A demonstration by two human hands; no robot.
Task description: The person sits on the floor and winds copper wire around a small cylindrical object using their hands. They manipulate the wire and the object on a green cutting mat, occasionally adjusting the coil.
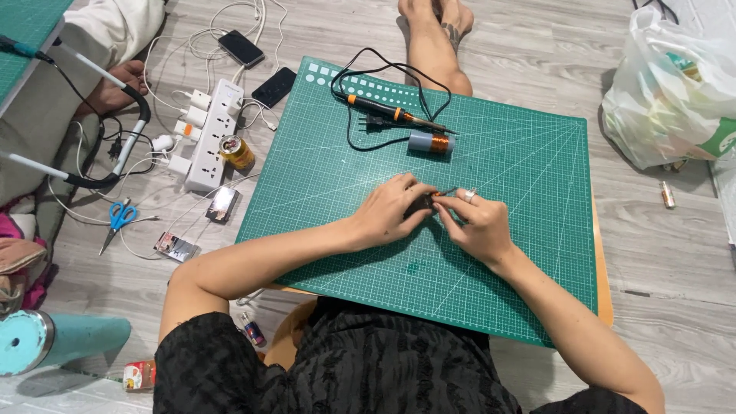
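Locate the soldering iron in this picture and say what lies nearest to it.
In the head view the soldering iron lies on the far part of the green cutting mat, beyond both hands, its tip beside a small grey spool of copper wire.

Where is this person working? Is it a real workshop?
Probably a home floor used as a little electronics workbench. A green cutting mat lies on a low board over grey floorboards, a soldering iron rests on it, and a white power strip with chargers sits beside it.
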